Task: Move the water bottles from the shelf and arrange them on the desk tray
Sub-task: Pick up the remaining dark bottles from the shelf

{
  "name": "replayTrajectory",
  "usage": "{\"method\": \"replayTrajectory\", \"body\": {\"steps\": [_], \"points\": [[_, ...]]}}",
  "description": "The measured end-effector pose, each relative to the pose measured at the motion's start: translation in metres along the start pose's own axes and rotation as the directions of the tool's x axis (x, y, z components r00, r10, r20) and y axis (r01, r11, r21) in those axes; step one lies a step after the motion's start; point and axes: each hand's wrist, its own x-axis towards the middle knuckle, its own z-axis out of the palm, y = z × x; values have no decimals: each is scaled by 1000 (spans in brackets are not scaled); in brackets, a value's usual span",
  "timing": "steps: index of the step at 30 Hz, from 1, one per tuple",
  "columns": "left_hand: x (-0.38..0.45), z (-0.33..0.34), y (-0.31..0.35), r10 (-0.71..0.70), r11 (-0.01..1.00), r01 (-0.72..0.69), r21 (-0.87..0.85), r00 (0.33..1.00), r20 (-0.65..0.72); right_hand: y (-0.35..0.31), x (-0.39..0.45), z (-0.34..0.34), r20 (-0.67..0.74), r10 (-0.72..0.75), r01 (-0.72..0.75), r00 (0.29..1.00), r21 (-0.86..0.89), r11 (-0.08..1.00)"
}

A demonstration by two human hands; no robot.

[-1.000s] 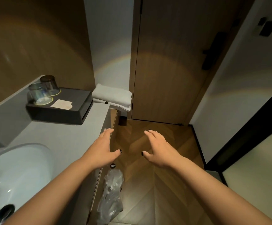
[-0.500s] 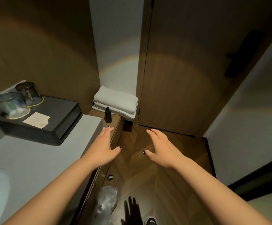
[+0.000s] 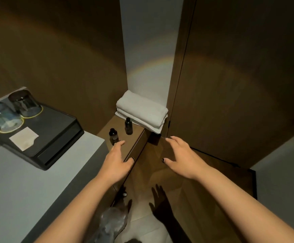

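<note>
Two small dark bottles stand on a low wooden shelf: the nearer bottle and a farther bottle in front of folded towels. My left hand reaches forward with fingers straight, its fingertips close to the nearer bottle, holding nothing. My right hand is spread open in the air to the right of the shelf, above the floor. A black tray sits on the grey counter at the left.
Two upturned glasses and a white card rest on the black tray. White folded towels lie at the shelf's back. A wooden door stands ahead. A clear plastic bag hangs below the counter edge.
The view has moved forward and left: the sink has left the frame and a second dark bottle has come into sight. Both hands have advanced toward the shelf, still empty.
</note>
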Motion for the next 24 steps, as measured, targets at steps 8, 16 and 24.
{"method": "replayTrajectory", "body": {"steps": [8,16,24], "points": [[91,6,1,-80,994,77,-77,996,-35,17,72,-3,116,-67,84,991,-147,986],[237,3,-8,-208,965,194,-174,976,-61,31,216,-22,142,-67,91,988,-169,981],[339,-24,-44,-229,972,220,-88,966,-116,32,351,-23,160,-65,78,985,-82,994]]}}
